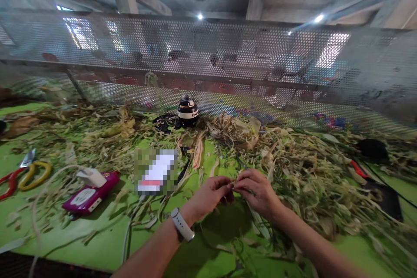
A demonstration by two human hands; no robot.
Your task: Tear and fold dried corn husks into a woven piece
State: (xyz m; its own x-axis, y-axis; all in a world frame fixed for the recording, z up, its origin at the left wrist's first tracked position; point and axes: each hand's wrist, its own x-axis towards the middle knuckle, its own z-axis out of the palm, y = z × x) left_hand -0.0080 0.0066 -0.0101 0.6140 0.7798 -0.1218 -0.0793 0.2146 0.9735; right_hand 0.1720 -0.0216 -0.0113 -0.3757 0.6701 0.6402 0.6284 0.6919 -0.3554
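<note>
Over the green tabletop [208,247] my left hand [213,193] and my right hand [257,189] meet fingertip to fingertip. Both are closed in a pinch. Whatever sits between the fingertips is small and mostly hidden; a pale sliver shows there, but I cannot tell its kind. A white-banded watch is on my left wrist. Strips of dry, greenish plant leaf [260,226] lie beneath my right hand. Just beyond my hands, a flat brownish husk-like strip [198,152] lies on the table. A blurred-out phone [156,171] is left of my left hand.
Heaps of dried leaves [325,186] spread right and back. On the left are a purple power strip [91,195] with a white plug [91,177], and red-and-yellow scissors [35,176]. A black bottle [187,112] stands before a perforated metal screen [228,52]. A black pouch-like object [384,197] lies right.
</note>
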